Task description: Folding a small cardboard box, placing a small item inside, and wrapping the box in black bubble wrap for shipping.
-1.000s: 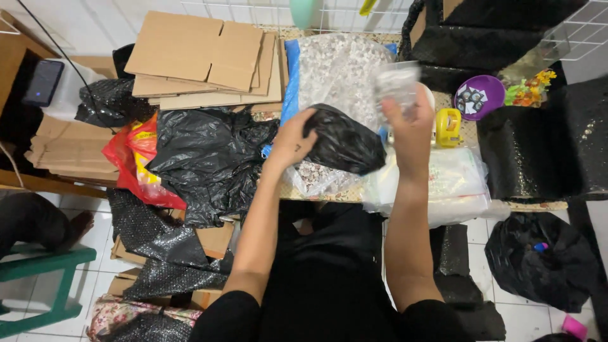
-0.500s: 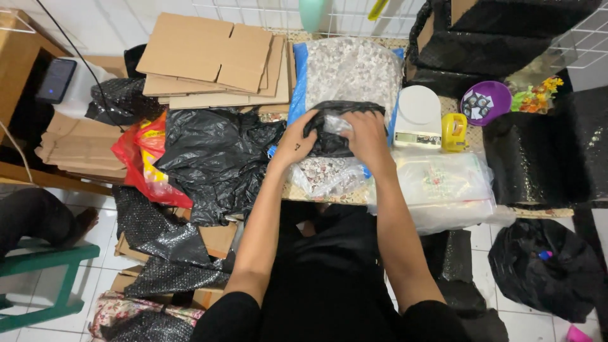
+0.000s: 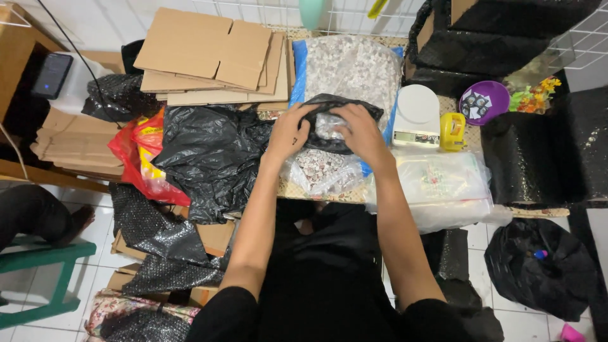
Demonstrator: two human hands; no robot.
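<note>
— Both hands grip the same thing? How are they set?

— Yes. The left hand (image 3: 290,132) is curled round the left edge of a small crumpled black plastic bag (image 3: 342,107), fingers pressed onto the film. The right hand (image 3: 360,132) is closed on the bag's right side, its fingers pushed in at the opening.

— What sits between the two hands?

— A small clear plastic packet of pale speckled pieces (image 3: 328,125), lying in the mouth of the black bag, right between the fingertips. Whether the right hand pinches the packet itself or only the film beside it, I cannot tell.

— And under the grip?

— A larger clear plastic bag of the same mottled pieces (image 3: 320,172) lies on the worktop (image 3: 320,193), just below both hands and touching the black bag's lower edge. Beyond the hands lies a big flat clear bag of mottled pieces on a blue sheet (image 3: 351,66).

— To the sides?

— Just right of the right hand stands a white kitchen scale (image 3: 416,114), then a yellow tape dispenser (image 3: 453,130). Below those, a stack of clear plastic pouches (image 3: 446,183). Left of the left hand lies a large crumpled black plastic sheet (image 3: 212,155), and beyond it flattened brown cardboard (image 3: 202,54).
</note>
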